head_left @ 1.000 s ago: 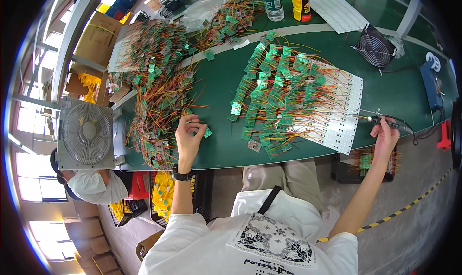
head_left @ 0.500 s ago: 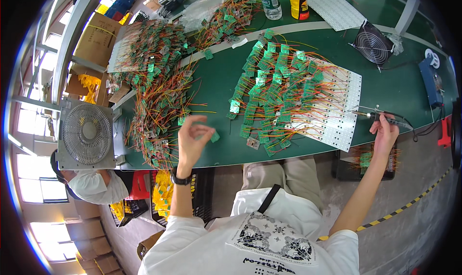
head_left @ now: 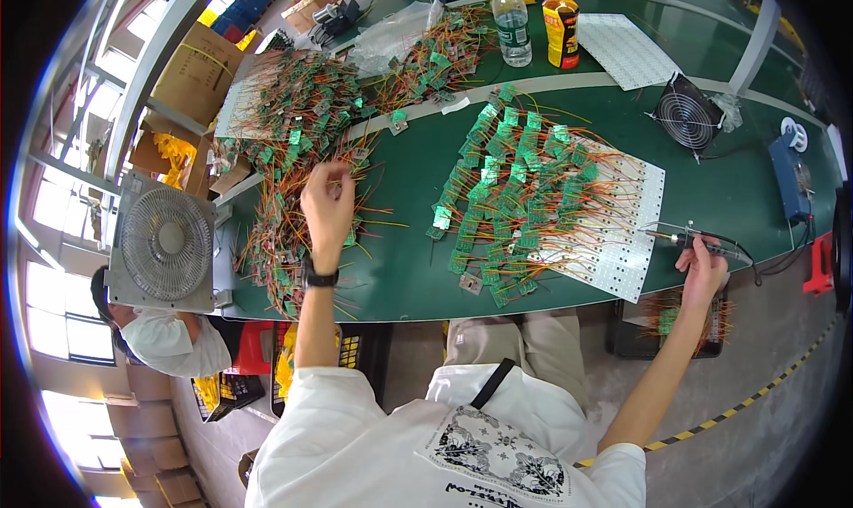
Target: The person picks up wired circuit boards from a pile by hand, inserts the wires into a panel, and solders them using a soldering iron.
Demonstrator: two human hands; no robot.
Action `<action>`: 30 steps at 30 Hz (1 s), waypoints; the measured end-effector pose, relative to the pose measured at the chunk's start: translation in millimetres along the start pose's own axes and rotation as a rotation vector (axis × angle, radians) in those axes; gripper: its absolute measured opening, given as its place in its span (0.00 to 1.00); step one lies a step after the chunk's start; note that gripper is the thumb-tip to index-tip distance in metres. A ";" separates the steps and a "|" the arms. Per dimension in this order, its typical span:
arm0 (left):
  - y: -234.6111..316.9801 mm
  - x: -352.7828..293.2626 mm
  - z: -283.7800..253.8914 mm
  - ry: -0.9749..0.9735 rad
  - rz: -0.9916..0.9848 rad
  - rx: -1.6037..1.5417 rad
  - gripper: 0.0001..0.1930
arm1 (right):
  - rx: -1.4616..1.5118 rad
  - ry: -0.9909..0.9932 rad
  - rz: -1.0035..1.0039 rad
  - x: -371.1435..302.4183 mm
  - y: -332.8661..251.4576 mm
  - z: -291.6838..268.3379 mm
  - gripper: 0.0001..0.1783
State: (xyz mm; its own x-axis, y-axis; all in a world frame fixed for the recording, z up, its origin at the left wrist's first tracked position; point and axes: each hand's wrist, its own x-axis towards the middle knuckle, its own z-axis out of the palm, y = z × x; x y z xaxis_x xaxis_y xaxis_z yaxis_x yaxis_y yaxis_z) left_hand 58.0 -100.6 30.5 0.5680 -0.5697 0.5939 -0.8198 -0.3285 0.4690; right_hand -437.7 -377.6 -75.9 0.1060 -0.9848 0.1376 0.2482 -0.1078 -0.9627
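"Green circuit boards (head_left: 538,213) everywhere. Where's the main lot?"

"In rows by the tabletop's (head_left: 395,277) near edge, wires strung rightward over a white perforated panel (head_left: 629,264). More lie in a heap (head_left: 298,104) along the left edge."

"And the hands?"

"The right hand's (head_left: 704,268) fingers grip a pen-shaped tool (head_left: 682,240), tip at the panel's right edge. The left hand (head_left: 327,204) is over the heap, fingers curled; I can't tell whether they pinch anything."

"What could go wrong?"

"With wires that tangled, lifting one board might drag its neighbours along. If that tool's hot, a slip could scorch the nearest wires."

"Anything in the way?"

"Mostly the tangle itself. The tool's cable (head_left: 748,257) trails by the near edge and might snag. A black fan (head_left: 686,117) stands past the panel, a blue box (head_left: 791,192) at the right edge, two bottles (head_left: 514,37) toward the far edge."
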 end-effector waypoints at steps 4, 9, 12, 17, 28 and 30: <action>-1.3 -59.1 -28.5 0.018 -0.168 0.355 0.03 | -0.005 -0.017 -0.001 0.2 0.7 -4.5 0.11; -19.3 -91.4 -30.3 -0.079 -0.309 0.448 0.14 | -0.010 -0.024 -0.002 2.1 1.7 -6.7 0.11; -39.3 -98.8 -16.5 -0.071 -0.202 0.376 0.16 | -0.012 -0.031 -0.018 3.2 5.3 -10.2 0.12; -50.2 -108.7 -15.3 -0.107 -0.463 0.001 0.18 | -0.002 -0.043 -0.002 1.9 1.4 -3.4 0.11; -7.1 -110.0 -34.2 -0.433 -0.544 -0.102 0.11 | -0.018 -0.028 -0.013 1.5 4.6 -8.5 0.12; -8.0 -110.3 -34.9 -0.464 -0.535 -0.106 0.11 | -0.015 -0.036 -0.020 2.0 3.9 -9.2 0.12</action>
State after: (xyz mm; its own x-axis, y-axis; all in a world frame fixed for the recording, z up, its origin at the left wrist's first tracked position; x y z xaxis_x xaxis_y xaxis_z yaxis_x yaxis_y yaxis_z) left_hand 4.4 -8.8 -15.9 0.7817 -0.6204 -0.0636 -0.4128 -0.5911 0.6930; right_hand -445.4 -381.2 -81.5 0.1354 -0.9769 0.1651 0.2366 -0.1299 -0.9629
